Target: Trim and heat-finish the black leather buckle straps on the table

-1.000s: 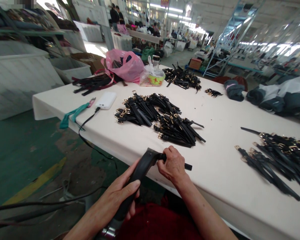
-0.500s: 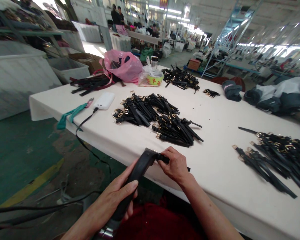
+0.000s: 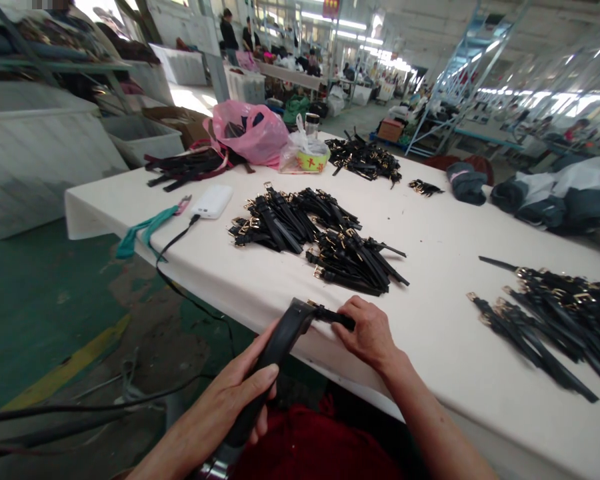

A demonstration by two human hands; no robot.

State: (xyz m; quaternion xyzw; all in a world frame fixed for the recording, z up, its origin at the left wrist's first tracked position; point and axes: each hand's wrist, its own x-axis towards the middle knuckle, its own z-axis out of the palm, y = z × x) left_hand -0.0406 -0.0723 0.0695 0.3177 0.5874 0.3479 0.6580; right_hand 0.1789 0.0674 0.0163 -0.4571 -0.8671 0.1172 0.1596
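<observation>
My left hand [image 3: 250, 383] is wrapped round a long, black, curved handheld tool [image 3: 280, 347] with a silver collar at its lower end. I cannot tell its exact kind. My right hand [image 3: 367, 331] pinches a short black strap [image 3: 333, 317] with a gold buckle, over the table's near edge. The strap's buckle end lies at the tool's upper tip; whether they touch is unclear. My fingers cover the strap's other end. Just beyond my hands lie a pile of black buckled straps [image 3: 360, 260] and another strap pile [image 3: 275, 220].
More straps [image 3: 570, 300] lie at right on the white-covered table [image 3: 440, 320], with another heap [image 3: 365, 157] at the back. A white power bank [image 3: 213, 202] with a black cable sits at left, near a pink bag [image 3: 250, 133]. Rolled dark cloth [image 3: 560, 193] lies at far right.
My right hand has slid right along the strap, away from the tool's tip, so more of the strap shows. My left hand keeps its grip on the tool. The view has shifted slightly.
</observation>
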